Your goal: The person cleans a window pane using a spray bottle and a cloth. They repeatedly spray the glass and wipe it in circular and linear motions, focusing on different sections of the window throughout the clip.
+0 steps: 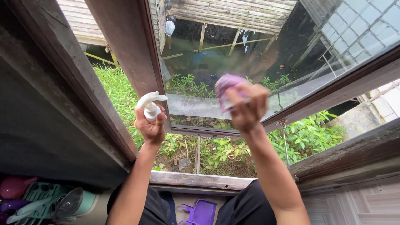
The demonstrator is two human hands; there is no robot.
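Down by the person's knees a purple dustpan [203, 211] is lying on the floor, and off to one side a teal dish rack [41, 196] is holding a few kitchen things. Above that, the worn sill [196, 181] of the open window is running across.

Both arms are reaching up past it. The left hand [151, 127] is curling round the neck of a white spray bottle [150, 106], fingers closed on it, nozzle pointing toward the wooden window frame [141, 50]. The right hand [249, 109] is bunching a purple cloth [227, 88] tight in its fingers and pressing it against the glass pane [258, 50] of the swung-out sash. The cloth is sitting at the top of that hand, flat to the glass; the bottle is apart from it, to its left.

To wipe well, I'd say the cloth needs even pressure and overlapping strokes, with the sash kept steady.

Beyond the glass, green weeds [308, 135] are growing below, then dark water and plank walls.
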